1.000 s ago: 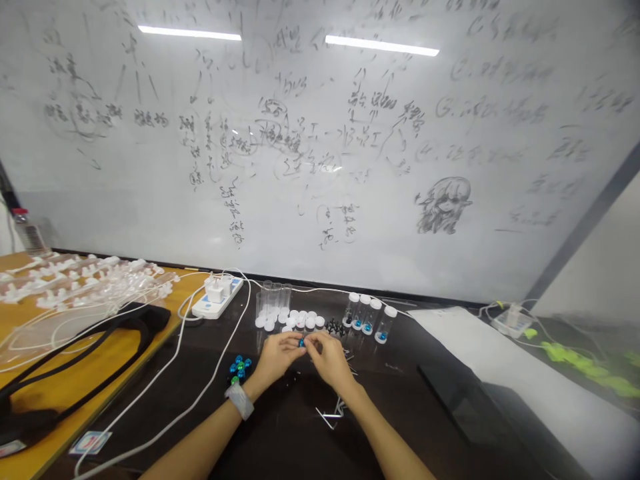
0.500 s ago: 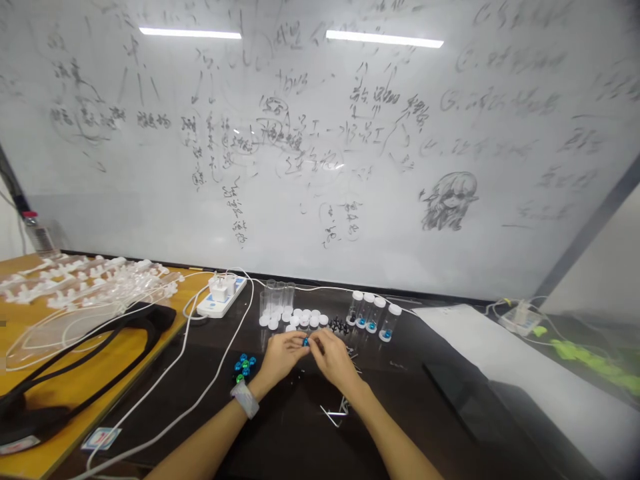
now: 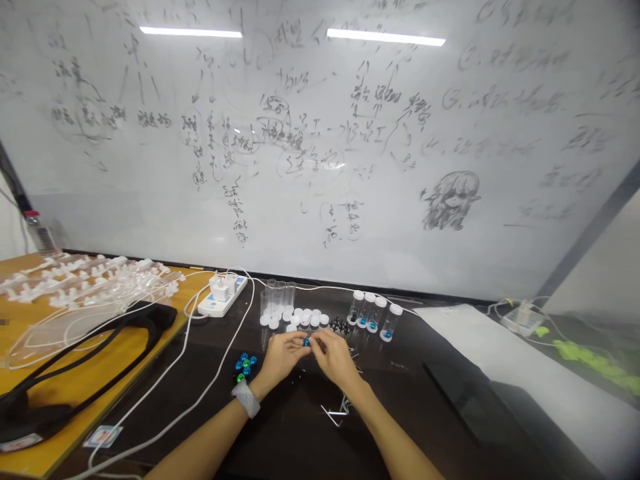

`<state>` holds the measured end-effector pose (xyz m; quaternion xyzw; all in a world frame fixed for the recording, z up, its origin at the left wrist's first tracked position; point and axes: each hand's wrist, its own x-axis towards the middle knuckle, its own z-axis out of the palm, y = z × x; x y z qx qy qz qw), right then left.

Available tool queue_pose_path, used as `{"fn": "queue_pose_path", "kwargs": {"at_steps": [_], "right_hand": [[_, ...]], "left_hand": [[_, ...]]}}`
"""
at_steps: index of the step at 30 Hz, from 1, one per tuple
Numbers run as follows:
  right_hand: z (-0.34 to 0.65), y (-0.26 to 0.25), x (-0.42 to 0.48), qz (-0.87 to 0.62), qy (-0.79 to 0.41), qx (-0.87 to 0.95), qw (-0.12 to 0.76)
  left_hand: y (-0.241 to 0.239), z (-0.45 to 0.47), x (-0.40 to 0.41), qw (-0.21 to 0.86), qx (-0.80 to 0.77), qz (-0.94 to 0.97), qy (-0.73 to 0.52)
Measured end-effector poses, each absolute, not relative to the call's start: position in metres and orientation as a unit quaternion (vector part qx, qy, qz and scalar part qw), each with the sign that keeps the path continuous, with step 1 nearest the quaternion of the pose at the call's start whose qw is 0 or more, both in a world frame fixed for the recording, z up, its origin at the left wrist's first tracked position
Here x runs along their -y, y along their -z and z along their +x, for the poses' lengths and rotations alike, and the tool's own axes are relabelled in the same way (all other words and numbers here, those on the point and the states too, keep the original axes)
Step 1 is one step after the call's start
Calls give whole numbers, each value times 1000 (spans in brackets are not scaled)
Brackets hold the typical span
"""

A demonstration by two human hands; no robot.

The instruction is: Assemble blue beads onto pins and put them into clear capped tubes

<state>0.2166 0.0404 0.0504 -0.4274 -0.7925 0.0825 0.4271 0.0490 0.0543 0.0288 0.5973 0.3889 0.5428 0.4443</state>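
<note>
Hands pinching blue piece (caps beyond), room between forearms, tabletop edge well left

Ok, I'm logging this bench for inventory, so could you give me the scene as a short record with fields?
Left hand: fingertips at a small blue piece
Right hand: fingertips at the same piece
Left of hands: clustered blue and green balls
Beyond hands: loose white caps, black pieces
Capped tubes: four, blue showing inside three
Near right forearm: silver rods
Surface: dark table
</note>
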Motion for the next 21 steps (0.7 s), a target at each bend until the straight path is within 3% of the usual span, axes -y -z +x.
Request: {"fn": "queue_pose_path", "kwargs": {"at_steps": [7,14,21], "right_hand": [[216,-47,-41,-411,-77,806,419],[217,-42,-50,-412,-285,708,497],[223,-40,-56,-397,-403,656,500]], "left_hand": [[-34,50,-52,463,-395,579,-543],[-36,50,-53,476,-383,567,-552],[-39,50,-50,460,-383,576,-557]]}}
